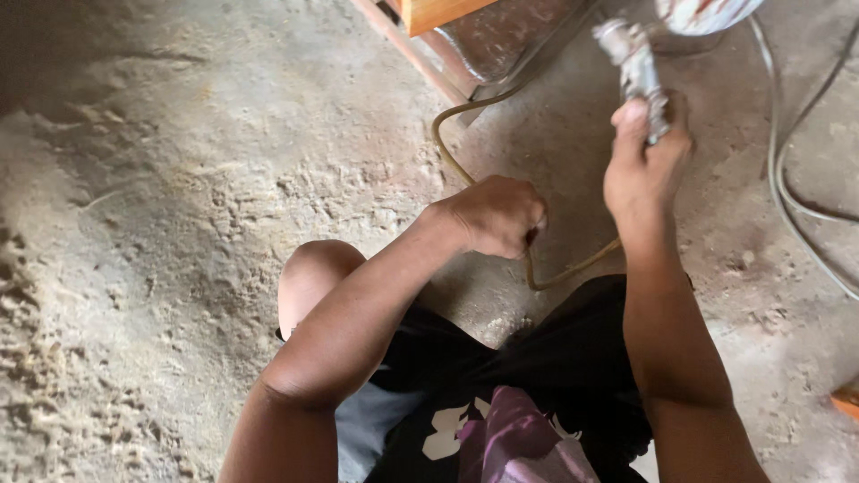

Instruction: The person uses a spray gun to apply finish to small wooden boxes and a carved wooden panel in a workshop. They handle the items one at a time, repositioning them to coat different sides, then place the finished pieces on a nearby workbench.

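Seen from above, a crouching person grips a paint-spattered spray gun (637,72) in the upper right of the frame, the right hand (646,161) clamped around its handle. The gun's long axis runs nearly upright in the picture, its head tilted toward the upper left. The left hand (497,215), at centre, is closed on a yellowish hose (447,148) that loops across the dusty floor (179,224). The metal gun looks rigid and fairly heavy, best held by the handle; the hose appears flexible.
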